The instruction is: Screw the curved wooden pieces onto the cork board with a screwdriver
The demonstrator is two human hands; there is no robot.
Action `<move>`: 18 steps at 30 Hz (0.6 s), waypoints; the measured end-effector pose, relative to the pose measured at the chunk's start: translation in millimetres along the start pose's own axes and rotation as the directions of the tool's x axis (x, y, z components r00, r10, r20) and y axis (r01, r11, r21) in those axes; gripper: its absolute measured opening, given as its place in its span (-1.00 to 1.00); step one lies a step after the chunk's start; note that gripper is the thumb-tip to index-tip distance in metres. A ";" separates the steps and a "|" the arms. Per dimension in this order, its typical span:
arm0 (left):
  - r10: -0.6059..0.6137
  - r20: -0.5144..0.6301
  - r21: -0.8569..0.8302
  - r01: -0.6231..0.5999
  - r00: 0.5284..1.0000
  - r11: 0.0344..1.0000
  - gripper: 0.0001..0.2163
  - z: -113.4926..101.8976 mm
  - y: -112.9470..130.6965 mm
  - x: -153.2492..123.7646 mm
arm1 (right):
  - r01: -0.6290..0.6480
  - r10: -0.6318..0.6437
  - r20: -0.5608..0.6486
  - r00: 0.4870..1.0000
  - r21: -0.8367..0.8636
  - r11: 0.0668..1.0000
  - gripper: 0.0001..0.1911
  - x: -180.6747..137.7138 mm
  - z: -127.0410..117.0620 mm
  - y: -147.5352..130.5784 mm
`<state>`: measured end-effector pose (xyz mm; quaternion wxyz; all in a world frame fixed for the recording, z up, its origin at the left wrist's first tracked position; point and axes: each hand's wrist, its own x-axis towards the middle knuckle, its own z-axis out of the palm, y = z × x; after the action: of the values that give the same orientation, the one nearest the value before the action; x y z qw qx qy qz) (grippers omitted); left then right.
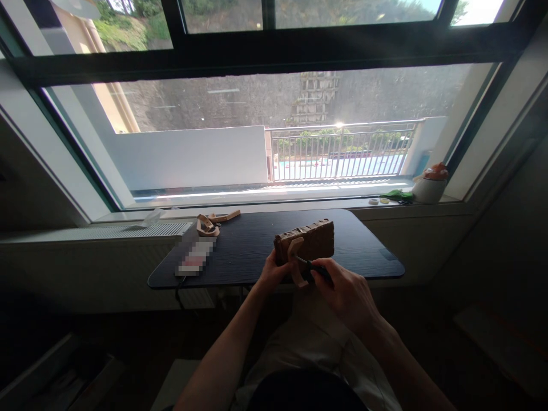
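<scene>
A brown wooden box-like assembly (309,240) stands on edge at the near side of the dark table (252,245). My left hand (271,272) is closed on its lower left end. A curved wooden handle piece (295,260) hangs off that end. My right hand (342,291) is closed round a dark screwdriver (314,266), whose tip touches the handle piece.
Loose wooden parts (212,222) lie at the table's far left, next to a blurred flat object (196,257). A white pot (429,185) and small green things (396,196) sit on the windowsill to the right. A white radiator grille (128,230) runs along the left.
</scene>
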<state>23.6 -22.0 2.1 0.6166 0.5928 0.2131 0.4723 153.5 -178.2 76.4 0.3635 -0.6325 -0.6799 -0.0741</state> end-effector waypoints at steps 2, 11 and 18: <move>0.001 -0.011 0.000 -0.001 1.000 1.000 -0.49 -0.9 -1.7 1.3 | -0.053 0.053 0.009 0.999 -0.026 0.998 -0.79 -0.6 1.2 2.7; -0.002 -0.010 0.054 0.003 1.000 0.999 -0.52 -0.7 2.4 -1.9 | 0.004 -0.004 0.022 1.000 -0.025 1.000 -0.79 0.5 -2.3 -1.7; 0.001 0.002 0.010 -0.001 1.000 1.000 -0.51 0.0 1.2 -0.2 | -0.050 0.052 0.027 0.998 -0.082 0.995 -0.79 -0.8 0.4 1.9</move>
<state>23.1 -22.3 3.1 0.6137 0.5965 0.2144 0.4708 155.1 -178.2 74.9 0.3291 -0.6649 -0.6653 -0.0831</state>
